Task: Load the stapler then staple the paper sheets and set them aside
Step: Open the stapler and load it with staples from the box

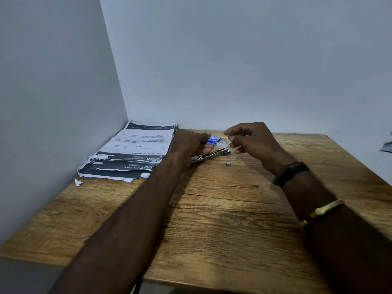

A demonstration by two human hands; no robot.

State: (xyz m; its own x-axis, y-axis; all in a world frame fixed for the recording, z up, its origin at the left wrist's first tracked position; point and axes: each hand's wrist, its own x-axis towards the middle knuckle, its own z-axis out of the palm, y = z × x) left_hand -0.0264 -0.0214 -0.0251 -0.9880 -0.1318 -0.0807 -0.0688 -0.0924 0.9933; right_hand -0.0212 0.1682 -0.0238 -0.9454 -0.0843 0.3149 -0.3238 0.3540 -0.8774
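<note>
My left hand [192, 143] grips a small blue and white staple box [214, 140] over the far middle of the wooden table [212, 219]. Just below it lies the metal stapler [209, 155], opened out flat. My right hand [251, 137] hovers to the right of the box with fingers curled, pinching a small pale strip, apparently staples [230, 143]. A stack of printed paper sheets [135, 151] with torn front edges lies in the far left corner, beside my left forearm.
A tiny grey staple piece [228, 163] lies on the table right of the stapler. A paper scrap [78, 182] sits by the left wall. Walls close the table on the left and at the back. A blurred object [387, 146] shows at the right edge.
</note>
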